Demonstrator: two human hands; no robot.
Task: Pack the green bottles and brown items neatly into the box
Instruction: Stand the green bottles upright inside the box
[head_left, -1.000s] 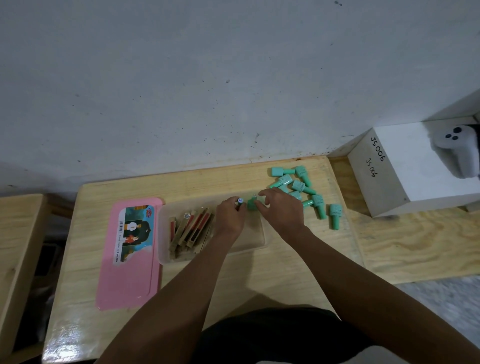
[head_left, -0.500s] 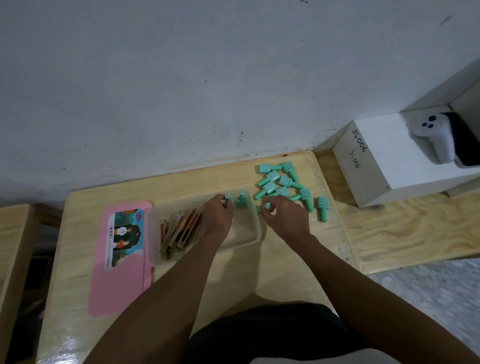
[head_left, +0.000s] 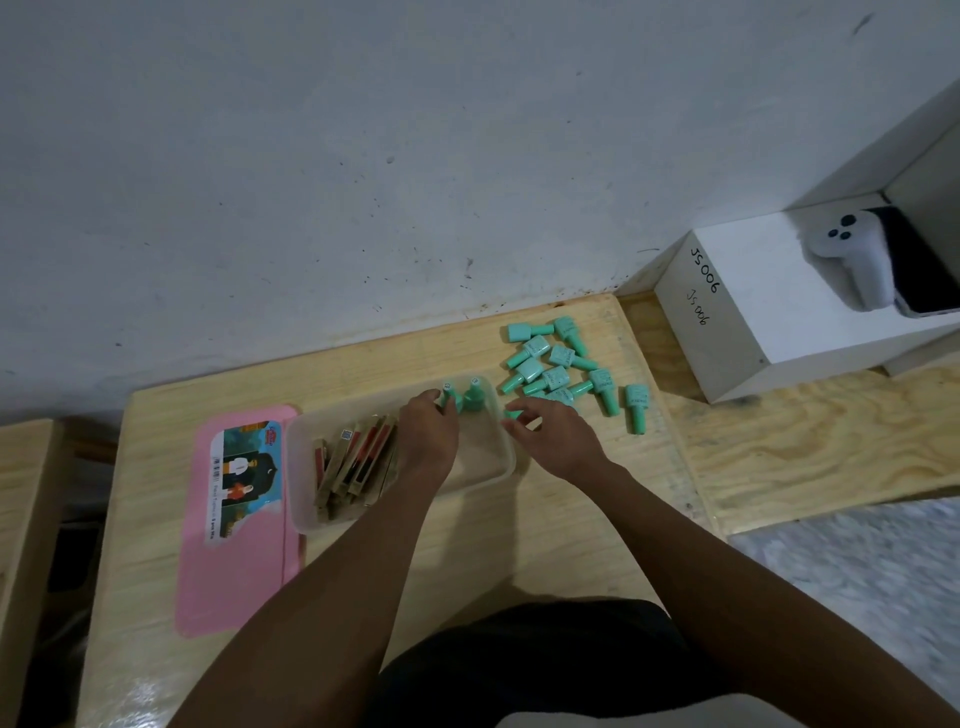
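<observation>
From my remote seat I see the left hand (head_left: 431, 434) gripping an upright green bottle (head_left: 448, 396) in the far right corner of the clear box (head_left: 506, 460), just beside a second upright bottle (head_left: 474, 397). The right hand (head_left: 558, 439) pinches a lying bottle (head_left: 513, 414) just outside the box's right rim. Brown items (head_left: 353, 465) fill the box's left end. Loose bottles (head_left: 561, 364) lie scattered on the table (head_left: 467, 545), and a pink lid (head_left: 234, 571) lies left of the box.

Pale grainy wood table (head_left: 545, 540), translucent matt plastic box (head_left: 506, 457), glossy pink plastic lid (head_left: 228, 587), smooth green bottles (head_left: 563, 364).
</observation>
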